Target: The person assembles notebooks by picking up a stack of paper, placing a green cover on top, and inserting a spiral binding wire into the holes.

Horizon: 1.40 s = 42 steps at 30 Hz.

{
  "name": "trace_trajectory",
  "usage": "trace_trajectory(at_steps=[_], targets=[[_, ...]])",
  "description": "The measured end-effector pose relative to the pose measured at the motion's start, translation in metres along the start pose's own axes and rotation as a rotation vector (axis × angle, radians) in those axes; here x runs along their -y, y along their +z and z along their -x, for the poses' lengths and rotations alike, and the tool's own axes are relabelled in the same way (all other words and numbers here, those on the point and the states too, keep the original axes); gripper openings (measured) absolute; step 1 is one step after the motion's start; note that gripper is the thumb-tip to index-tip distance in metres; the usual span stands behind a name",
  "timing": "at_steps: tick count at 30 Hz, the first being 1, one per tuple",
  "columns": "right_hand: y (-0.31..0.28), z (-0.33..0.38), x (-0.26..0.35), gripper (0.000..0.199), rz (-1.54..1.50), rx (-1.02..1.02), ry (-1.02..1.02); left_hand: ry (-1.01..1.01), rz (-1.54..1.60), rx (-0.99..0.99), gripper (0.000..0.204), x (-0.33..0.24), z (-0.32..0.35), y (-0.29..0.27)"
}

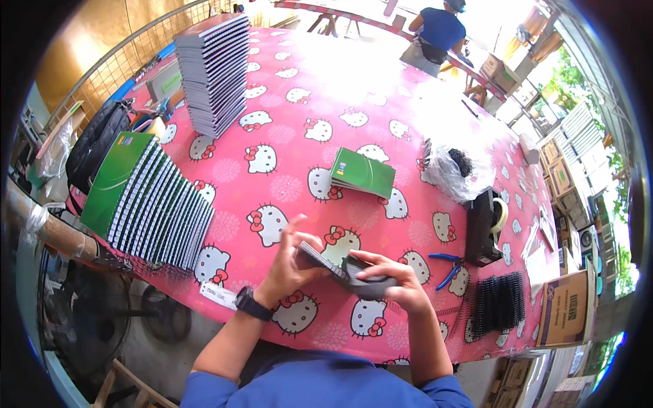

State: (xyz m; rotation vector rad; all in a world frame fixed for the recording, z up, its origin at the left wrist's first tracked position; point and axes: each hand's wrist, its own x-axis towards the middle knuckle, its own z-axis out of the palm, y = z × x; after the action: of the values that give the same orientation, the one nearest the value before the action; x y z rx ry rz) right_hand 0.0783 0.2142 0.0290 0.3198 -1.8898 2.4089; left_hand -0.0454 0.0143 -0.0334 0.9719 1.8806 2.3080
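My left hand (280, 266), with a dark watch on its wrist, grips a small pad or booklet (317, 256) seen nearly edge-on. My right hand (403, 280) is closed around a dark grey, rounded object (371, 288), its exact kind unclear. The two held things meet in front of me, just above the pink patterned tablecloth (354, 216). Beyond them lies a loose green-covered booklet (364, 173). Blue-handled pliers (447, 270) rest to the right of my right hand, beside a pile of black binding coils (500, 303).
A leaning stack of green spiral notebooks (160, 204) stands at left, with a taller stack (214, 76) behind. At right are a black tape dispenser (481, 228) and a clear plastic bag (462, 171) holding black coils. A person (441, 32) is at the far end.
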Motion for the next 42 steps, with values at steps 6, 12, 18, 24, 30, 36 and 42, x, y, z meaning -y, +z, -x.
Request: trace_trajectory(at_steps=[6, 12, 18, 24, 30, 36, 42], targets=[[-0.005, -0.01, 0.0, 0.037, -0.045, 0.058, 0.003, -0.364, 0.176, 0.347, 0.039, 0.015, 0.006, -0.005], [-0.006, -0.029, 0.002, 0.034, 0.126, 0.054, 0.014, -0.305, 0.155, 0.341, 0.038, 0.022, 0.009, -0.008], [-0.004, -0.037, -0.008, 0.037, 0.319, -0.024, 0.101, -0.31, 0.103, 0.371, 0.037, 0.015, 0.01, -0.007], [-0.015, -0.032, -0.015, 0.046, 1.136, -0.269, 0.095, -0.372, -0.038, 0.385, 0.03, -0.007, 0.001, -0.006], [0.053, -0.04, 0.024, 0.035, 0.951, -0.177, -0.196, -0.015, -0.307, 0.341, 0.029, -0.039, 0.0, 0.003], [0.072, -0.038, 0.03, 0.029, 0.705, -0.201, -0.059, -0.047, -0.26, 0.128, 0.018, -0.085, -0.002, -0.002], [0.082, -0.041, 0.03, 0.037, 0.64, -0.05, -0.092, 0.054, -0.223, 0.081, 0.019, -0.1, 0.004, -0.019]])
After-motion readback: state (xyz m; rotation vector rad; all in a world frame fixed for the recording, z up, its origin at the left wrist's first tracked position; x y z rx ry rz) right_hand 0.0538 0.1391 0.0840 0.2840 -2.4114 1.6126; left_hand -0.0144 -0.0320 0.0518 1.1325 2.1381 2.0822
